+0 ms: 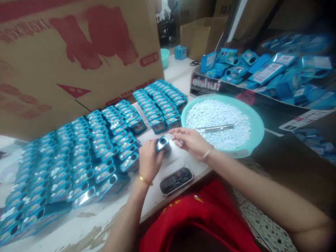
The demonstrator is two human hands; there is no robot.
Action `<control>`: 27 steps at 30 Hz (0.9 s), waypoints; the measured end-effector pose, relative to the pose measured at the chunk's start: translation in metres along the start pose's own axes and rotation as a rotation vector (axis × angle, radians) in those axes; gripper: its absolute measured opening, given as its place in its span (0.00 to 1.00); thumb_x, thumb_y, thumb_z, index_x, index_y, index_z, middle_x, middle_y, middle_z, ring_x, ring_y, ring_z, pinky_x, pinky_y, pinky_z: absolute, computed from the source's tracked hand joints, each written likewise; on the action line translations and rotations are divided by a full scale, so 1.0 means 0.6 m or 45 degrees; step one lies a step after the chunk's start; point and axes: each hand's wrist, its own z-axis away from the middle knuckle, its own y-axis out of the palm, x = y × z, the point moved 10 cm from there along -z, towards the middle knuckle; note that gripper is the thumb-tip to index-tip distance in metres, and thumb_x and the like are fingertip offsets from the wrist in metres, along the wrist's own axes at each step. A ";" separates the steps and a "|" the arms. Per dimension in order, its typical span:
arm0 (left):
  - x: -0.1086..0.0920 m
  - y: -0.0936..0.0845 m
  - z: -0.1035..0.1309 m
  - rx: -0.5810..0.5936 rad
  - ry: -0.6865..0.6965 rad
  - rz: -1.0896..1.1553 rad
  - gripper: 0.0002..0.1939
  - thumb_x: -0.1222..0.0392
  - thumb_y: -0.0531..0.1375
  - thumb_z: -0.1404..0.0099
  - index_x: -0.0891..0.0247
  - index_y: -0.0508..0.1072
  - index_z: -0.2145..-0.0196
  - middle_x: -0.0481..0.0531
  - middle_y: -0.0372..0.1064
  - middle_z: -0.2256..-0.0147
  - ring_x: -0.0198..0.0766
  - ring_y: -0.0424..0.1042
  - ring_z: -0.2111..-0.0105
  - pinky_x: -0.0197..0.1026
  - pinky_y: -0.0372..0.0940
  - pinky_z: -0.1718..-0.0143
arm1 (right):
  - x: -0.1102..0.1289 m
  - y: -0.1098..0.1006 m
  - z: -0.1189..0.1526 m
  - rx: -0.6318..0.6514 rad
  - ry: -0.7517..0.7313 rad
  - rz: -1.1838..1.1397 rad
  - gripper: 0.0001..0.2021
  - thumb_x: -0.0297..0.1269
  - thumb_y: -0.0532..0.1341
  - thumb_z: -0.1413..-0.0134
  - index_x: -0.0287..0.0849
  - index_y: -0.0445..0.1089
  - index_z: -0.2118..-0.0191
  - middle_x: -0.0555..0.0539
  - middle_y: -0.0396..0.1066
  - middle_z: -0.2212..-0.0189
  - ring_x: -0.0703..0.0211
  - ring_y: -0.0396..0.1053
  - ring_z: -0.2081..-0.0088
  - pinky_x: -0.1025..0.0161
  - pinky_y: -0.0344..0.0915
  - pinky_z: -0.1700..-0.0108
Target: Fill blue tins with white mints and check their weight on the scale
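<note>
My left hand (151,155) is wrapped round a small blue box (163,141), whose top shows a dark round spot. Just to its right, my right hand (189,140) has its fingers drawn together near the box. Whatever those fingers pinch, if anything, is too small to make out. Beyond my right wrist stands a mint-green basin (256,136) full of small white pellets (223,115). A metal tube-like tool (219,127) lies across the pellets. Many matching blue boxes (84,154) stand in tight rows to the left, some with white pellets on top.
A dark phone-like device (176,180) lies near the table's front edge. A large printed cardboard carton (78,63) rises behind the rows. At the right, an open carton (204,85) is heaped with blue boxes (270,71). Black-handled scissors (194,63) lie farther back.
</note>
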 end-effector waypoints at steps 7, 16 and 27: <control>0.059 0.030 -0.135 0.129 0.008 -0.109 0.17 0.57 0.60 0.41 0.61 0.67 0.54 0.56 0.69 0.57 0.46 0.69 0.57 0.44 0.61 0.57 | -0.136 -0.109 0.053 -0.185 0.256 -0.125 0.07 0.32 0.65 0.57 0.39 0.74 0.67 0.50 0.65 0.75 0.70 0.54 0.79 0.69 0.50 0.80; 0.083 0.063 -0.163 0.163 -0.027 -0.414 0.19 0.51 0.56 0.36 0.61 0.66 0.51 0.61 0.65 0.53 0.51 0.63 0.52 0.51 0.55 0.54 | -0.186 -0.189 0.059 -0.397 0.275 -0.013 0.06 0.34 0.67 0.59 0.44 0.74 0.70 0.46 0.68 0.72 0.65 0.58 0.78 0.66 0.51 0.80; 0.209 0.045 -0.211 0.403 -0.162 -0.748 0.10 0.62 0.53 0.38 0.61 0.75 0.63 0.64 0.63 0.52 0.56 0.59 0.50 0.54 0.54 0.54 | -0.211 -0.133 -0.030 0.052 0.289 0.242 0.08 0.29 0.61 0.61 0.39 0.74 0.70 0.56 0.58 0.87 0.70 0.50 0.85 0.68 0.42 0.80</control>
